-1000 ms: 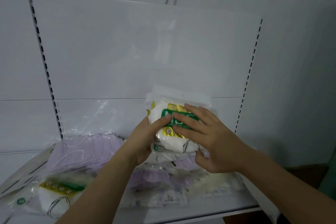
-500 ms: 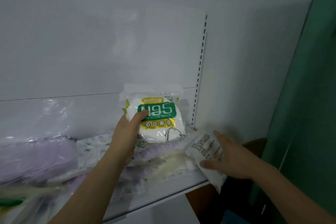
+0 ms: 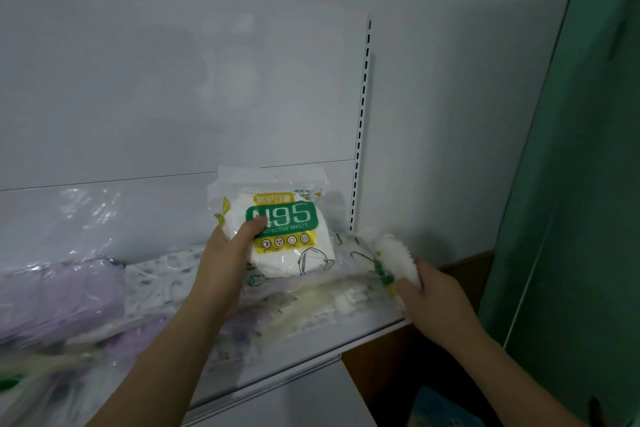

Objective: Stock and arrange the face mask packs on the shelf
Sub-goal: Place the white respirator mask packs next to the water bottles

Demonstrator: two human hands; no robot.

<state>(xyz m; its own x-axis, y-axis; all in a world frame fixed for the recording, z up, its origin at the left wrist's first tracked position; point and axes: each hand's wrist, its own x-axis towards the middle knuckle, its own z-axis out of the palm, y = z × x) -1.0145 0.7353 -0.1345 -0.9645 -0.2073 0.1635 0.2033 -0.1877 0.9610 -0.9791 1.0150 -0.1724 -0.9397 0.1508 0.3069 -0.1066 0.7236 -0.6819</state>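
Since half a second ago, right hand [image 3: 431, 291] has brought a second mask pack [image 3: 391, 258] up to the shelf [image 3: 346, 333] edge, fingers curled around it. Left hand [image 3: 227, 258] grips the upright N95 pack [image 3: 287, 236], thumb across its label, atop flat-lying packs [image 3: 156, 284].

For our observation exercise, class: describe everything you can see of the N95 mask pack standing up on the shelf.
The N95 mask pack is a clear, glossy plastic pouch with white masks inside. Its front bears a green label reading N95, "protective masks" beneath, a yellow band with four round icons, and a line drawing of a mask near the bottom. It stands upright, front facing the camera, near the back panel at the right end of the shelf, on top of flat-lying packs. The left hand holds its lower left side, thumb on the label.
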